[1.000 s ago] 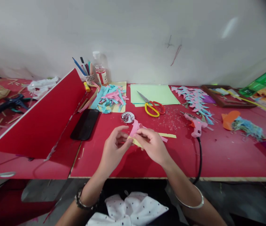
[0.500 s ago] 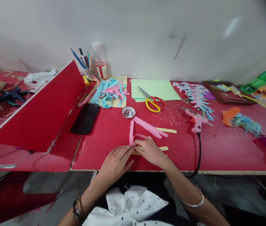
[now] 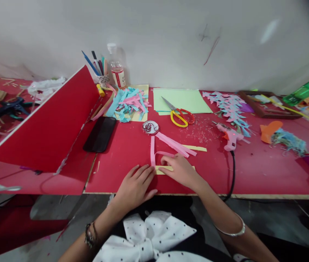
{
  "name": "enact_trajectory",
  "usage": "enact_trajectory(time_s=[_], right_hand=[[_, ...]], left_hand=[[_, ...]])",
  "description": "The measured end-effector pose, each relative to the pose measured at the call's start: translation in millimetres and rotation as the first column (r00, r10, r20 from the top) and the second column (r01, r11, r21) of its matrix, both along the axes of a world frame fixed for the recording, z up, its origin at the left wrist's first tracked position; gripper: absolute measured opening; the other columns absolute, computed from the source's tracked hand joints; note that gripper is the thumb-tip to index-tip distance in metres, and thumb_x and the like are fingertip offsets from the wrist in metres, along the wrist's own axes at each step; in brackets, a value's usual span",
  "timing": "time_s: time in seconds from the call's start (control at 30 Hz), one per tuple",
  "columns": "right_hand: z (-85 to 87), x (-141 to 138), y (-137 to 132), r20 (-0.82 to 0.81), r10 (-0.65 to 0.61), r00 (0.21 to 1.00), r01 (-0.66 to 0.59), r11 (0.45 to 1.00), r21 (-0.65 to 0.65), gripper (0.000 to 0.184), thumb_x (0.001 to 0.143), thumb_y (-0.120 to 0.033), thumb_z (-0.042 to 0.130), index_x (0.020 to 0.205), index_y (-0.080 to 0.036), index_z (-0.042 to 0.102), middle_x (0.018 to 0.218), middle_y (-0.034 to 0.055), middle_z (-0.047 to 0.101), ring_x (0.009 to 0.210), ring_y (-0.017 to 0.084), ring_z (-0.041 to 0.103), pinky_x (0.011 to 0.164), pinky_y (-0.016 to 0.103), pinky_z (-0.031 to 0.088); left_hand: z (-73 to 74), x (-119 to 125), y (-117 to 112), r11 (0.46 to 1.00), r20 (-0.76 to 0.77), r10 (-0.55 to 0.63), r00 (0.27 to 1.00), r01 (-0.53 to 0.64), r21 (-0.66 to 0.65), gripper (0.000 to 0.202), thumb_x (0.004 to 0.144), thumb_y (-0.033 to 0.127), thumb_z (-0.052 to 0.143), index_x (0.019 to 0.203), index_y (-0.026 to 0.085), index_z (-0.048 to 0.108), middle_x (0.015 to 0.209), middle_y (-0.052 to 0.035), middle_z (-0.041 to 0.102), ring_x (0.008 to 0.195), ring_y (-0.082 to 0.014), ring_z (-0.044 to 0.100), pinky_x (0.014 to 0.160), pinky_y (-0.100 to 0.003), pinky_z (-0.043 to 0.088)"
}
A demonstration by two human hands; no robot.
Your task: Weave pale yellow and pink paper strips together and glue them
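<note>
My left hand [image 3: 138,183] lies flat on the red table, its fingertips pressing at the left end of a yellow paper strip [image 3: 159,172] and the foot of an upright-lying pink paper strip [image 3: 152,151]. To its right, my right hand [image 3: 183,173] bends over the yellow strip, thumb and forefinger apart, the thumb touching the strip. A curved pink strip [image 3: 163,153] arches just behind those fingers; its right end is hidden by the hand. More pink strips [image 3: 174,144] fan out beyond, with another yellow strip [image 3: 198,148] beside them.
Farther back are a small round dish [image 3: 150,127], scissors [image 3: 180,116] on pale green paper [image 3: 184,96], and cut paper pieces [image 3: 129,103]. A phone [image 3: 99,134] and a red board [image 3: 47,127] stand left. A pink glue gun [image 3: 230,137] with its cord lies right.
My right hand has moved slightly right, away from my left fingertips, and its thumb and forefinger have parted. My left hand has flattened more on the table.
</note>
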State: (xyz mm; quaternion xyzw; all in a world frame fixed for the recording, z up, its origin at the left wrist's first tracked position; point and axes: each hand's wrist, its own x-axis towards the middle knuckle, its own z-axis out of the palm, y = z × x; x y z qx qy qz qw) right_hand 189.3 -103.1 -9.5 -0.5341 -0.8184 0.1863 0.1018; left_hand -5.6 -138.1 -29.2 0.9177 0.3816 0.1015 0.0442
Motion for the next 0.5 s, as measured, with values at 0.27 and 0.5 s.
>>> enact_trajectory(time_s=[0.27, 0.5], right_hand=[[-9.0, 46, -9, 0.012, -0.136, 0.991, 0.135, 0.989, 0.059, 0.015, 0.078, -0.034, 0.053, 0.076, -0.021, 0.060, 0.061, 0.0002, 0.059, 0.065, 0.017, 0.049, 0.066, 0.029, 0.035], [-15.8, 82, -15, 0.083, -0.237, 0.968, 0.220, 0.960, 0.173, 0.022, 0.084, -0.032, 0.043, 0.076, -0.019, 0.059, 0.052, -0.0031, 0.057, 0.047, 0.011, 0.048, 0.075, 0.033, 0.031]], left_hand=[[-5.9, -1, -3, 0.999, -0.041, -0.009, 0.999, 0.011, 0.049, 0.047, 0.085, 0.043, 0.039, 0.121, 0.014, 0.048, 0.124, -0.0077, 0.053, 0.114, -0.0221, 0.045, 0.098, -0.037, 0.031], [-6.2, -1, -1, 0.997, -0.041, -0.017, 0.999, 0.020, 0.076, 0.046, 0.085, 0.043, 0.041, 0.119, 0.014, 0.050, 0.122, -0.0088, 0.054, 0.113, -0.0224, 0.046, 0.095, -0.037, 0.034]])
